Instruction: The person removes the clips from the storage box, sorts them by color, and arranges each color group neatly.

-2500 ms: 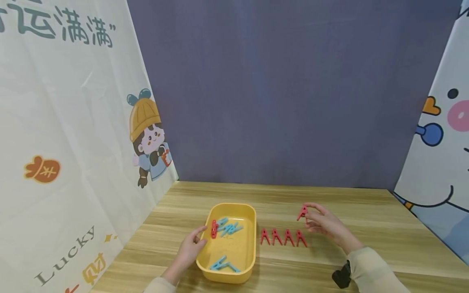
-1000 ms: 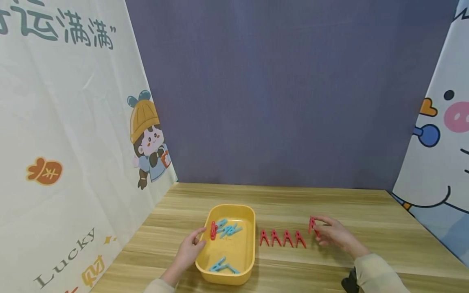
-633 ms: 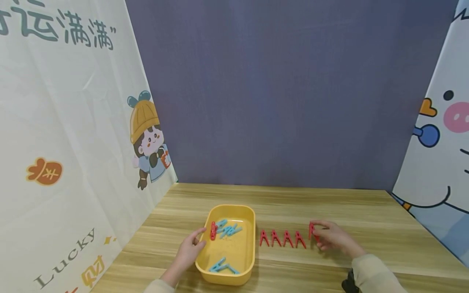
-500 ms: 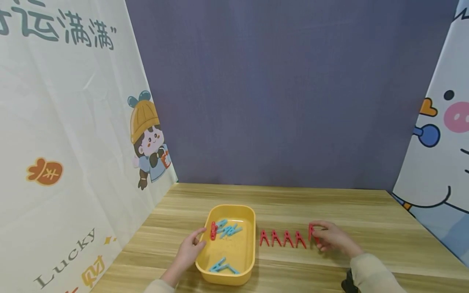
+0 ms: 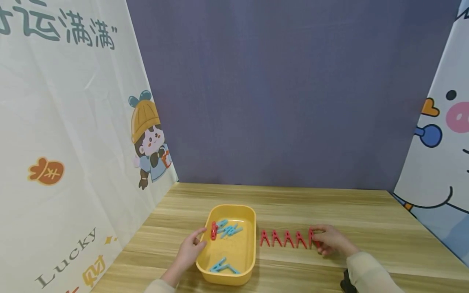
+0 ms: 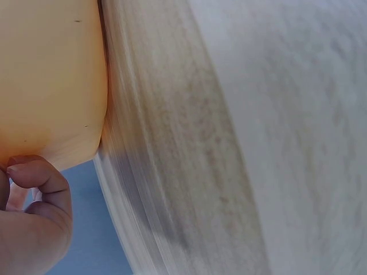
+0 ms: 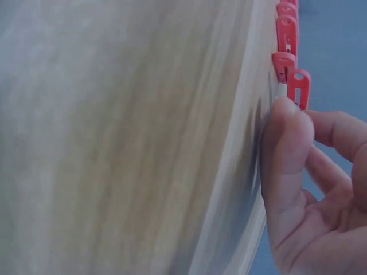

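Right hand [image 5: 329,241]: grip pinches a red clothespin [image 5: 311,235] between thumb and fingertips, lower right of the head view. Held clothespin is at the right end of a row, just beside four other red clothespins [image 5: 288,233]. Long axis runs roughly bottom to top of the frame; narrow end points to the top, legs toward the bottom, one leg partly covered by the fingers. The four share this direction, legs spread. Whether the held clothespin touches the worktop [image 5: 286,272] cannot be told.

Left hand [image 5: 188,251]: fingers bent, grip holds the left rim of the yellow tray [image 5: 234,246], lower centre. Tray's long axis also runs bottom to top. Inside: one red clothespin [image 5: 213,231] near the left wall, long axis nearly vertical in frame; blue clothespins [image 5: 229,230] beside it and others toward the near end.
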`<state>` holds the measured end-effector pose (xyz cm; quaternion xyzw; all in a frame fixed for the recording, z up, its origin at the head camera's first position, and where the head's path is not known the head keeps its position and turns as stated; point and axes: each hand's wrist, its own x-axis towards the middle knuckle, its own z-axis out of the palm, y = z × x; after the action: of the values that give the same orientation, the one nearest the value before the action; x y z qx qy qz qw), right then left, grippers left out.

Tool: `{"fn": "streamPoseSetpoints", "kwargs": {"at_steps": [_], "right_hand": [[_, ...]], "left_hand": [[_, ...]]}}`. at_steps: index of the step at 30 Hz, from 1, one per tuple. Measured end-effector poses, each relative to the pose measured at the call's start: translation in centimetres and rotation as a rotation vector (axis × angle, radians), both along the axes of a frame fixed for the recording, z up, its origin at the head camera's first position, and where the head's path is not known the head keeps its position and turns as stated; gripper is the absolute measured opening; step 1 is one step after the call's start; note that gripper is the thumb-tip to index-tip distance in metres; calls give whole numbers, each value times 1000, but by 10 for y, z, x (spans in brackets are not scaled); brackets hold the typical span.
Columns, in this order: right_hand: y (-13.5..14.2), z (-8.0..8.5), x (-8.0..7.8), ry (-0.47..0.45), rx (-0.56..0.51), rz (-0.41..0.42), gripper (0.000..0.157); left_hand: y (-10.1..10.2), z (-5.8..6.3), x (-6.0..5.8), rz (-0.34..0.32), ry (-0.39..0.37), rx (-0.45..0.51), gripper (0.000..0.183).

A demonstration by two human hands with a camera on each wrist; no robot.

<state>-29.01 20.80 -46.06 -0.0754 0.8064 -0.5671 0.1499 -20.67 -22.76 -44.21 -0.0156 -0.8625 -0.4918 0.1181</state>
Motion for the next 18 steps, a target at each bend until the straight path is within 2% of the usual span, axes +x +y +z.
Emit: {"fn": "streamPoseSetpoints", "kwargs": {"at_steps": [8, 18], "right_hand": [[-3, 0, 1, -1, 68, -46, 49], [-5, 3, 3, 21, 125, -63, 43]], "left_hand": [[1, 0, 0, -7, -4, 2, 39], [2, 1, 0, -7, -16, 4, 39]]}}
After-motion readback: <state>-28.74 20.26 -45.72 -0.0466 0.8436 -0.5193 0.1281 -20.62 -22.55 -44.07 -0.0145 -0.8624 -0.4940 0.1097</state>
